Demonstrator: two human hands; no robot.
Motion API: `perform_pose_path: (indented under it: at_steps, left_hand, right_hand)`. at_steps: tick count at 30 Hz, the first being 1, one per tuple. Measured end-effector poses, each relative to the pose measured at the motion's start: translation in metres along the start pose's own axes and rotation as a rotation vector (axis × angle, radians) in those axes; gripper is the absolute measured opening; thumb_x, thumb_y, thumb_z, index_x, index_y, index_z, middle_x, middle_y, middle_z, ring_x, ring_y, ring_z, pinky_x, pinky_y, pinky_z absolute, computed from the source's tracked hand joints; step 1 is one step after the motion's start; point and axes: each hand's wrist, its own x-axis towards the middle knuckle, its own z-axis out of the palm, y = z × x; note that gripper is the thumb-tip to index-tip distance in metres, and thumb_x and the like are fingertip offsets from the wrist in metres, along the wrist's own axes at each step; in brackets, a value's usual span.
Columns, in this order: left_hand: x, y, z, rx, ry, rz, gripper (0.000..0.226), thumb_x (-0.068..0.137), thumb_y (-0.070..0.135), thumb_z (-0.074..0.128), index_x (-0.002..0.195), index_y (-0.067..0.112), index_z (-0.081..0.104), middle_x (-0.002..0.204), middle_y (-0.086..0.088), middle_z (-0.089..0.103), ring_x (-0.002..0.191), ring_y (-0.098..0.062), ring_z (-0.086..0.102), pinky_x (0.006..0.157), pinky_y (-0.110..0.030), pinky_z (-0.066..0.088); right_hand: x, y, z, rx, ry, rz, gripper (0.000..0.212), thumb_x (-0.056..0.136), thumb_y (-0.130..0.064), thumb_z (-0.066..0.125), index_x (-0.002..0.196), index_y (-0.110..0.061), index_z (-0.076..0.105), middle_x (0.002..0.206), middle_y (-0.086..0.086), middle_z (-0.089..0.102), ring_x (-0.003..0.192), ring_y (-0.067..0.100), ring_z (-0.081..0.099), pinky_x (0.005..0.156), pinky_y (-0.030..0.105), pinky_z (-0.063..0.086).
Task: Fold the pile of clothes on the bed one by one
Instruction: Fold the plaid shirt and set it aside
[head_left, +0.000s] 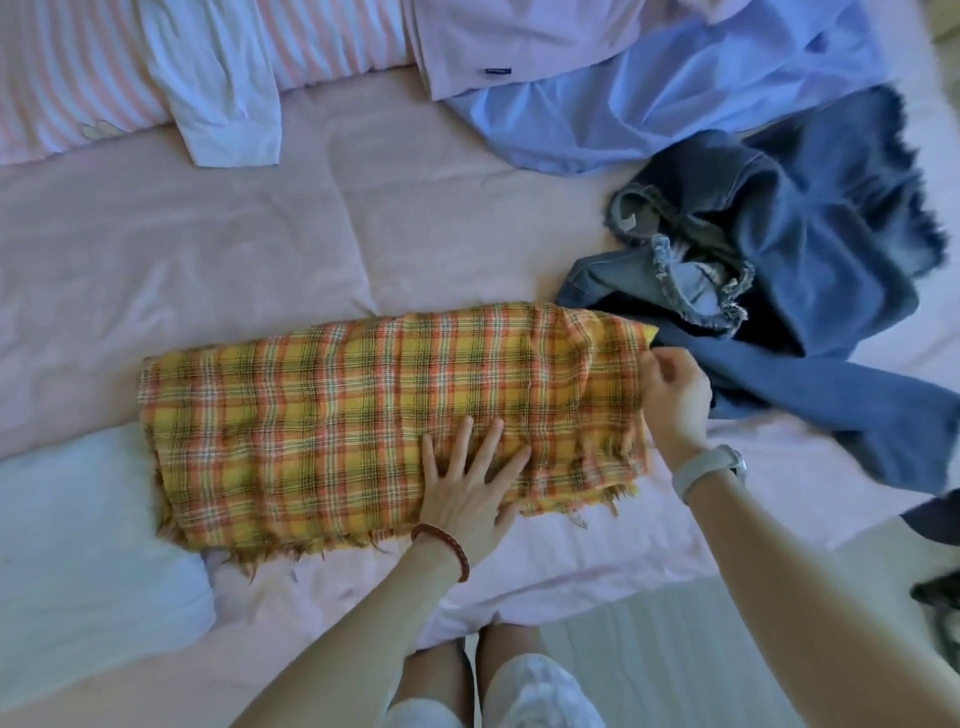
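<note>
A yellow and orange plaid cloth with frayed edges lies folded into a long strip across the pink bed. My left hand presses flat on its near right part, fingers spread. At the cloth's right edge my right hand has its fingers curled and pinches the fabric. Right of it lies a crumpled pile of blue denim clothes. A light blue shirt and a pale pink shirt lie at the back.
A striped pink pillow sits at the back left with a white sleeve draped over it. A white patch of bedding lies at the near left. The bed's near edge and the floor are below, by my legs.
</note>
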Motion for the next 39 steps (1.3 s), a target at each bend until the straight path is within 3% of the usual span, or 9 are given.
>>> perform_pose_path:
  at_steps: [8, 11, 14, 17, 21, 26, 32, 36, 39]
  left_hand:
    - [0.002, -0.011, -0.002, 0.03, -0.218, -0.062, 0.058, 0.08, 0.065, 0.03, 0.131, 0.04, 0.04, 0.143, -0.002, 0.043, 0.127, -0.038, 0.044, 0.088, -0.069, 0.031]
    - [0.006, -0.006, -0.012, -0.036, -0.133, -0.039, 0.051, 0.081, 0.063, 0.034, 0.119, 0.037, 0.058, 0.139, -0.005, 0.048, 0.13, -0.035, 0.04, 0.095, -0.067, 0.023]
    - [0.029, 0.0, -0.036, -0.191, 0.112, 0.004, 0.039, 0.086, 0.042, 0.039, 0.1, 0.022, 0.069, 0.128, -0.007, 0.056, 0.128, -0.025, 0.035, 0.104, -0.064, 0.021]
    - [0.078, -0.001, -0.064, -0.146, 0.28, -0.03, 0.04, 0.087, 0.036, 0.04, 0.114, 0.017, 0.062, 0.131, -0.009, 0.053, 0.127, -0.027, 0.04, 0.105, -0.061, 0.025]
    - [0.142, -0.009, -0.093, -0.138, 0.076, -0.181, 0.056, 0.094, 0.05, 0.035, 0.142, 0.022, 0.032, 0.15, -0.004, 0.032, 0.14, -0.024, 0.021, 0.112, -0.054, 0.006]
    - [0.174, -0.01, -0.113, -0.363, -0.029, -0.063, 0.036, 0.097, 0.041, 0.037, 0.117, 0.02, 0.059, 0.118, 0.002, 0.063, 0.11, -0.021, 0.055, 0.1, -0.034, 0.037]
    - [0.16, -0.004, -0.113, -0.552, 0.142, 0.036, 0.024, 0.096, 0.022, 0.045, 0.095, 0.01, 0.066, 0.091, 0.0, 0.057, 0.086, -0.019, 0.055, 0.078, -0.029, 0.043]
    - [0.161, 0.005, -0.113, -0.548, 0.219, 0.004, 0.025, 0.097, 0.022, 0.046, 0.097, 0.009, 0.067, 0.09, 0.002, 0.048, 0.082, -0.016, 0.05, 0.073, -0.028, 0.039]
    - [0.166, 0.007, -0.117, -0.514, 0.181, -0.008, 0.027, 0.097, 0.026, 0.044, 0.111, 0.014, 0.064, 0.108, -0.002, 0.051, 0.099, -0.022, 0.053, 0.089, -0.03, 0.039]
  right_hand:
    - [0.018, 0.01, -0.013, -0.05, 0.063, 0.097, 0.025, 0.098, -0.02, 0.041, 0.105, -0.001, 0.055, 0.098, 0.019, 0.062, 0.092, 0.031, 0.055, 0.072, 0.031, 0.036]
    - [0.008, 0.02, -0.011, 0.157, -0.048, 0.098, 0.018, 0.097, -0.024, 0.046, 0.102, -0.008, 0.053, 0.092, 0.004, 0.057, 0.089, 0.02, 0.054, 0.081, 0.036, 0.045]
    - [-0.002, 0.027, -0.015, 0.291, -0.106, 0.058, 0.022, 0.095, -0.028, 0.05, 0.109, -0.011, 0.053, 0.093, -0.007, 0.057, 0.089, 0.011, 0.056, 0.082, 0.024, 0.046]
    - [-0.004, 0.027, -0.012, 0.331, -0.157, 0.083, 0.028, 0.094, -0.032, 0.051, 0.116, -0.014, 0.051, 0.096, -0.016, 0.055, 0.088, -0.001, 0.054, 0.078, 0.008, 0.042]
    - [0.008, 0.011, -0.001, 0.577, -0.205, 0.371, 0.04, 0.09, -0.045, 0.053, 0.116, -0.015, 0.049, 0.106, -0.004, 0.058, 0.1, 0.014, 0.056, 0.09, 0.031, 0.046]
    - [0.018, -0.003, -0.002, 0.631, -0.18, 0.331, 0.011, 0.09, -0.029, 0.058, 0.091, -0.019, 0.058, 0.087, -0.001, 0.059, 0.085, 0.014, 0.056, 0.079, 0.028, 0.049]
    - [0.013, 0.01, -0.031, 0.658, -0.071, 0.183, 0.011, 0.091, -0.013, 0.056, 0.084, -0.006, 0.062, 0.075, 0.004, 0.056, 0.072, 0.013, 0.051, 0.066, 0.027, 0.045]
    - [0.017, 0.01, -0.041, 0.771, 0.118, 0.272, 0.022, 0.089, -0.009, 0.056, 0.068, -0.014, 0.052, 0.065, -0.003, 0.049, 0.06, 0.006, 0.045, 0.055, 0.016, 0.039]
    - [0.017, 0.011, -0.042, 0.811, 0.085, 0.296, 0.013, 0.091, -0.012, 0.055, 0.081, -0.021, 0.058, 0.082, 0.0, 0.061, 0.074, 0.011, 0.057, 0.067, 0.022, 0.049]
